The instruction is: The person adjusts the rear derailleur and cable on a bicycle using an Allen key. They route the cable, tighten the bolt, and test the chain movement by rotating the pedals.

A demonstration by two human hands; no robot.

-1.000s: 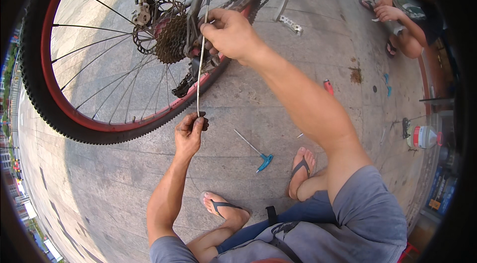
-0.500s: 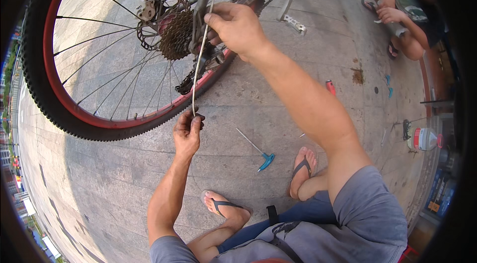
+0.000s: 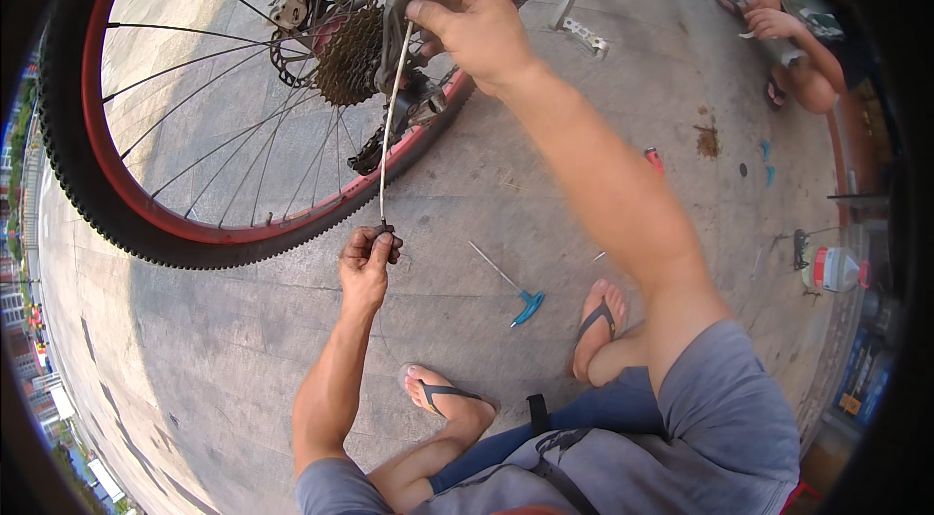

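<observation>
A thin white cable housing (image 3: 391, 121) runs straight between my two hands, beside the bicycle's rear wheel (image 3: 209, 241). My right hand (image 3: 479, 34) pinches its upper part between thumb and fingers, close to the grey frame. Lower down, outside the tyre, my left hand (image 3: 368, 267) is closed on the bottom end, where a short dark tip shows above the fingers. Behind the housing are the rusty-brown cassette (image 3: 350, 58) and the rear derailleur (image 3: 368, 153). The right fingertips are partly hidden behind the hand.
A blue-handled hex key (image 3: 526, 309) lies on the paved ground before my feet. A red-handled tool (image 3: 654, 161) is beyond my right forearm. At the far right another person (image 3: 798, 38) crouches, and a clear plastic jug (image 3: 835, 269) stands near shelves. A pedal (image 3: 586, 36) juts from the crank.
The view has shifted slightly. My right hand sits a little higher and further right, and the housing's dark lower tip now shows above my left fingers. Both hands keep their grip.
</observation>
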